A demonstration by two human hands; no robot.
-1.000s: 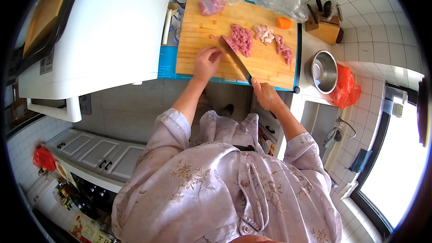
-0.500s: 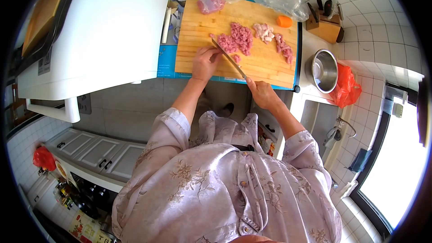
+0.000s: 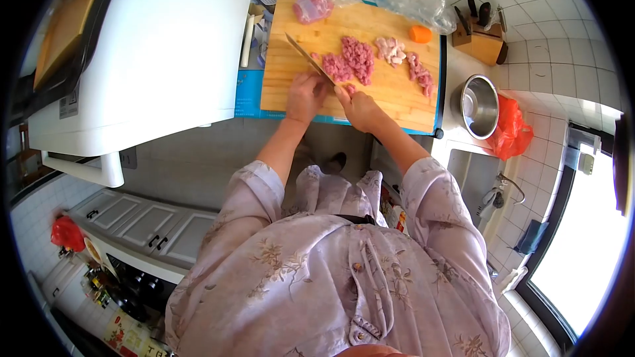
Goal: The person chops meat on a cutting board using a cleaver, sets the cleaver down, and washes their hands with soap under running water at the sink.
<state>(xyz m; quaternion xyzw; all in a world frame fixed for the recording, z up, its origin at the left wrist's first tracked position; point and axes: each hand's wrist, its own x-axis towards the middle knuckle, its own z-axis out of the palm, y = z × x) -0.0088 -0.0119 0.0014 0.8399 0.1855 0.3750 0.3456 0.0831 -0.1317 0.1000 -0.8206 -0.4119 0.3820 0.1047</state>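
Working a knife [image 3: 308, 59] beside diced meat [image 3: 357, 56] on a cutting board [image 3: 403, 104], likely midway through a cutting step, though perhaps only clearing the blade; calls, as a next move, for a firm hold on the handle and left fingertips drawn well clear of the edge. Taking the board as a clock face, with 12 o'clock farthest from the body: at 6 o'clock, grasping the knife handle with the right hand [image 3: 359, 108], fingers closed around it, and aiming the blade between 10 and 11 o'clock. At 8 o'clock, curling the fingers of the left hand [image 3: 305, 97] loosely, right next to the blade; cannot tell whether touching it or pinching anything. Beyond, past the board's edge toward 4 o'clock, see a metal bowl [image 3: 478, 107] on the surface [image 3: 458, 66]. Between 3 and 4 o'clock, find pink strips [image 3: 421, 75]; around the centre, the diced meat; just short of 3 o'clock, pale pieces [image 3: 390, 51]. Off the board, also short of 3 o'clock, note a knife block [image 3: 479, 41]. Farther still, find an orange chunk [image 3: 420, 34] at 2 o'clock, a larger piece of meat [image 3: 313, 8] near 11 o'clock, and, farthest, crumpled clear plastic [image 3: 423, 5] toward 1 o'clock.
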